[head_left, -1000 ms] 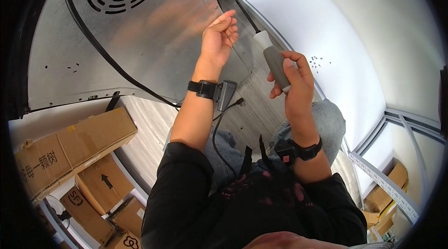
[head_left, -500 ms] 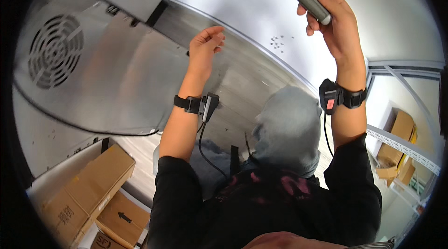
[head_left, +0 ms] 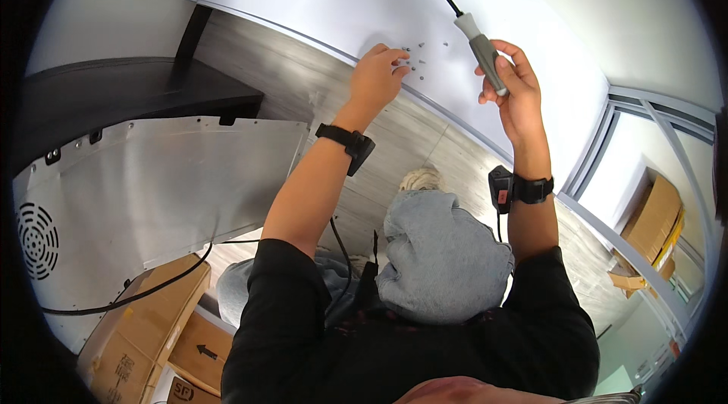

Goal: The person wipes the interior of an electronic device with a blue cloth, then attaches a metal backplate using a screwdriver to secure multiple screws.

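Observation:
My right hand (head_left: 517, 86) is closed around the grey handle of a screwdriver (head_left: 484, 59). Its dark shaft points up and to the left, over the white surface (head_left: 546, 48). Several small screws (head_left: 422, 62) lie scattered on that surface, close to its near edge. My left hand (head_left: 379, 76) is right beside them, fingers bent and thumb apart from the forefinger. Nothing shows between those fingertips, though part of the fingers is hidden.
A metal panel (head_left: 189, 176) with a round vent stands at left, below a black ledge (head_left: 121, 86). A black cable (head_left: 144, 294) crosses it. Cardboard boxes (head_left: 144, 328) sit at lower left, and another box (head_left: 654, 214) is by the metal frame (head_left: 629, 245) at right.
My left hand has moved from above the floor to the screws on the white surface. My right hand has come lower with the screwdriver, whose shaft now shows. The whole view has shifted.

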The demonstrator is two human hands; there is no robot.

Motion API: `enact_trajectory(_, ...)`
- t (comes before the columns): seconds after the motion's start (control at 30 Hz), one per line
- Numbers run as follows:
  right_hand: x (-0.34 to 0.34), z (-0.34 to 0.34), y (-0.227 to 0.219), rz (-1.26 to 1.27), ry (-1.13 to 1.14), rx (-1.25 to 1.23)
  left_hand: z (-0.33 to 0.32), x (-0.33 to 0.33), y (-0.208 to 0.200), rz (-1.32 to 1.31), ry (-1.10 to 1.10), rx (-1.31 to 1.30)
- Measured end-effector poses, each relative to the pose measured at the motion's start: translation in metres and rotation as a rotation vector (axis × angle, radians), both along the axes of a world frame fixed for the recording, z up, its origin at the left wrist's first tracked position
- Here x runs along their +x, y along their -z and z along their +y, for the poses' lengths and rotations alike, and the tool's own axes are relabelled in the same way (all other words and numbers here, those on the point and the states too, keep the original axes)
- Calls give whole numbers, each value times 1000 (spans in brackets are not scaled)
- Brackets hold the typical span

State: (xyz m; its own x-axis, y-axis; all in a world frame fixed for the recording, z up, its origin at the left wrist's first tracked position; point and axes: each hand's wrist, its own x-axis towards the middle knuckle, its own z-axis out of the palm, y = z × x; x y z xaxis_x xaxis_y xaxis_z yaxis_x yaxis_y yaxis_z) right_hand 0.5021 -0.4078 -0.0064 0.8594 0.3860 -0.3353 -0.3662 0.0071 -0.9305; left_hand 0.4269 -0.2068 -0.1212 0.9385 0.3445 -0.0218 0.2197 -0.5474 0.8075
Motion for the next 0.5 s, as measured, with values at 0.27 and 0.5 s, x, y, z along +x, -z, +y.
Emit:
enact_trajectory(0.27,-4,-31,24,25,54,53,-9,14,20,51,-29,72)
enact_trajectory(0.5,0,-36,30,21,12,36,-5,19,20,19,-76,47)
